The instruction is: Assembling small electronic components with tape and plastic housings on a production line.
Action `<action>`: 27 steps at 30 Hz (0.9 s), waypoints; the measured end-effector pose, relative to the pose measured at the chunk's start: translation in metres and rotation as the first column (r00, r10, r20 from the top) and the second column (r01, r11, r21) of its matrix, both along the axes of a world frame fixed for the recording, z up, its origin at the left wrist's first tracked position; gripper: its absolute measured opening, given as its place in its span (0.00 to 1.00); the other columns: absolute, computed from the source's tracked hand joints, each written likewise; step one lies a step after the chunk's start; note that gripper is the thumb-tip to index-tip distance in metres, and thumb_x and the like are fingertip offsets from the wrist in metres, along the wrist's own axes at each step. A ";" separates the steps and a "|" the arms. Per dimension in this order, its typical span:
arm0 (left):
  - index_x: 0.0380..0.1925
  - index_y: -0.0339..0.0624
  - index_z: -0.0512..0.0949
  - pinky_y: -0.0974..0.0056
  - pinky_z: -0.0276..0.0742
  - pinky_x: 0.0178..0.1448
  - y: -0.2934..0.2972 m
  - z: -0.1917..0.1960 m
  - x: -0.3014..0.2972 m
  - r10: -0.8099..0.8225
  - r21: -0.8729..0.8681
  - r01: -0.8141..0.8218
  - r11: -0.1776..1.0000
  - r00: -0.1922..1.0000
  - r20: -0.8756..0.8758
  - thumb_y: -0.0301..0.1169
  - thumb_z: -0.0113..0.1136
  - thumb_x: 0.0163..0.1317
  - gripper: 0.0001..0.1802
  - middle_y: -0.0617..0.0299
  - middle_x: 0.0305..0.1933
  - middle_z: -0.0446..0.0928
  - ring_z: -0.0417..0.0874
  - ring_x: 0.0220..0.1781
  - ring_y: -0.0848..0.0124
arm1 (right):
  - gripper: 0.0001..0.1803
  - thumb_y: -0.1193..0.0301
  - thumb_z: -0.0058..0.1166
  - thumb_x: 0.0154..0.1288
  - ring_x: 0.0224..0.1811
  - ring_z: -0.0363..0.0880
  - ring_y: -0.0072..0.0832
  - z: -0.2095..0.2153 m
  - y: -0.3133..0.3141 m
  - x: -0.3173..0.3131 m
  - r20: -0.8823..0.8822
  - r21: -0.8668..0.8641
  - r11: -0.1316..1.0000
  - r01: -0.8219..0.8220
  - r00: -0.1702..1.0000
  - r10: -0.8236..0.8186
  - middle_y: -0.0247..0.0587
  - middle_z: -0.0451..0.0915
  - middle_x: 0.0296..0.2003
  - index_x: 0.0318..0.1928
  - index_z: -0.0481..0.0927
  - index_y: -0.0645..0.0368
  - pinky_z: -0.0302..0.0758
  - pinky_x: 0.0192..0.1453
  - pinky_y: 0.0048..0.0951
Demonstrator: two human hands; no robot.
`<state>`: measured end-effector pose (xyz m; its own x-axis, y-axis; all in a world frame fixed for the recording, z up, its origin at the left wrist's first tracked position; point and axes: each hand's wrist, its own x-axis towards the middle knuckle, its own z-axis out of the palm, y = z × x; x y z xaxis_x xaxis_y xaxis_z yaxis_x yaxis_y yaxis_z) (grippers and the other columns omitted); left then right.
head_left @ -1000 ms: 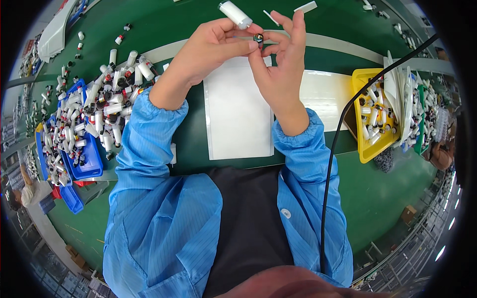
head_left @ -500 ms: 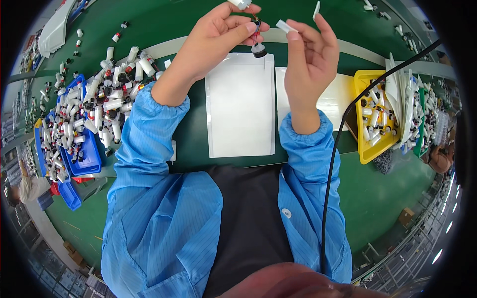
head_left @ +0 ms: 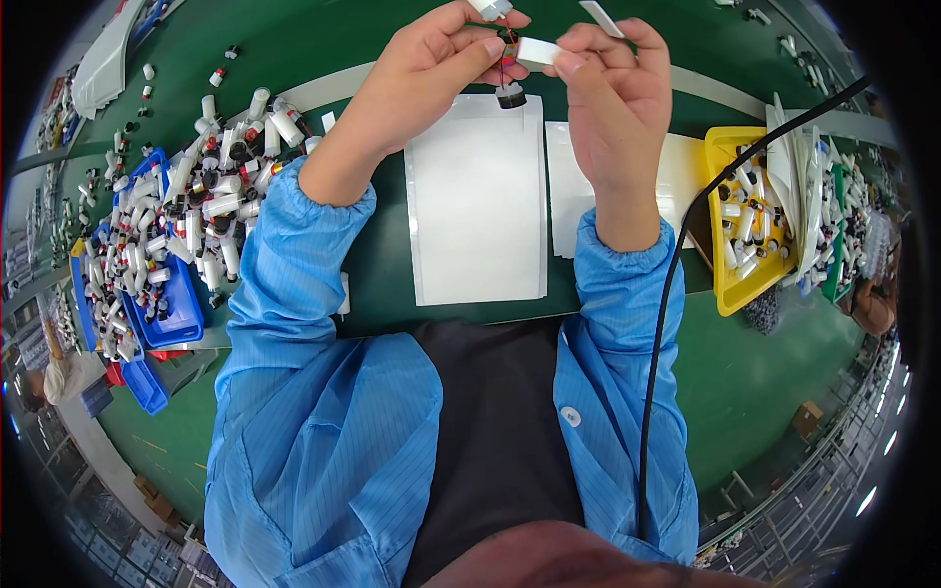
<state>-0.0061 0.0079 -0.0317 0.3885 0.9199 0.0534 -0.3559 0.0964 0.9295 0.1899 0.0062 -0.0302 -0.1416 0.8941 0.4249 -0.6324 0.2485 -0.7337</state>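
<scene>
Beyond the far edge of the white sheet (head_left: 477, 206), the left hand (head_left: 426, 57) pinches a small dark wired part (head_left: 507, 45) between thumb and fingers, its other fingers loosely curled; a white cylinder (head_left: 490, 8) lies at those fingers, and a black-and-clear cap (head_left: 511, 96) hangs below on thin wires, over the sheet's far edge. Past the sheet's far right corner, the right hand (head_left: 619, 98) has thumb and forefinger closed on a white strip (head_left: 538, 52), with a second strip (head_left: 601, 18) among its half-open upper fingers. The step in hand appears to be bringing the first strip to the wired part; whether they touch cannot be told. The next move seems to call for lining it up while the left grip stays steady. Both forearms reach forward, one either side of the sheet, wrists raised above the green tabletop (head_left: 377, 265). Left of the sheet are heaped cylinders (head_left: 221, 204) and a blue bin (head_left: 176, 316); right of it, a yellow tray (head_left: 745, 297).
</scene>
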 end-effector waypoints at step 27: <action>0.55 0.30 0.79 0.69 0.80 0.51 -0.014 0.021 0.001 -0.034 0.109 0.035 0.993 0.999 -0.015 0.27 0.56 0.72 0.16 0.57 0.48 0.84 0.83 0.45 0.76 | 0.37 0.86 0.63 0.58 0.56 0.77 0.27 -0.004 -0.006 -0.001 0.267 -0.122 0.984 0.127 0.959 -0.090 0.41 0.74 0.53 0.65 0.61 0.58 0.76 0.58 0.29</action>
<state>-0.0052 -0.0057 -0.0109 0.4213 0.8948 0.1479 -0.3422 0.0058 0.9396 0.1884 0.0007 -0.0338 -0.1297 0.9572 0.2588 -0.3905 0.1906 -0.9007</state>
